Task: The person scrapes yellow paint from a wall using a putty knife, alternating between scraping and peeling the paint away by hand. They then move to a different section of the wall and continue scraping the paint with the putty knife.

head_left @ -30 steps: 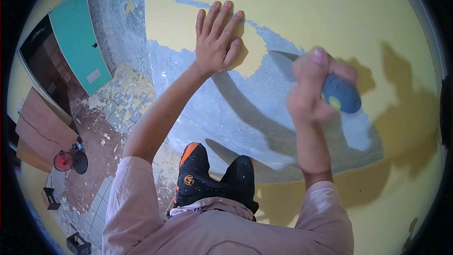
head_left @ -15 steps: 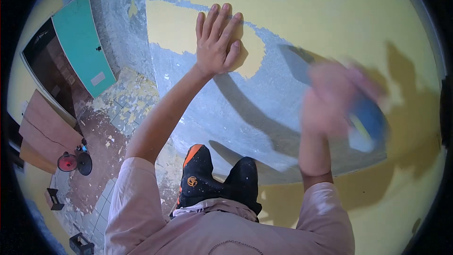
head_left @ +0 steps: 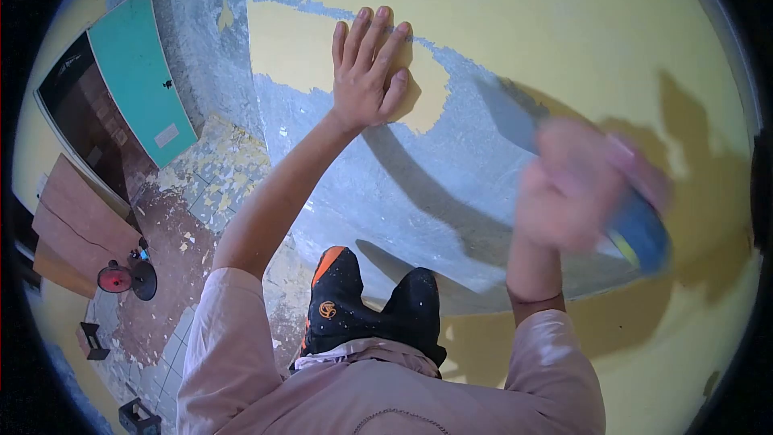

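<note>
My left hand (head_left: 366, 72) lies flat with fingers spread on a patch of yellow paint (head_left: 282, 44) on the wall. My right hand (head_left: 572, 185), blurred by motion, is closed around a scraper (head_left: 644, 234) with a blue handle and a yellow-green stripe. Toward the upper left, a grey blade-like shape extends from the fist near the ragged paint edge; blur hides whether it touches the wall. Bare grey wall (head_left: 435, 185) shows below and between the hands, and yellow paint continues above and to the right.
Paint flakes litter the tiled floor (head_left: 173, 346) at left. A green door (head_left: 145, 72) stands beside a dark doorway. A brown board (head_left: 80, 229), a red and black round object (head_left: 117, 278) and small dark stools (head_left: 138, 417) are at lower left.
My right hand and the scraper have shifted slightly, with the handle end lower and farther right. My left hand stays in place on the wall.
</note>
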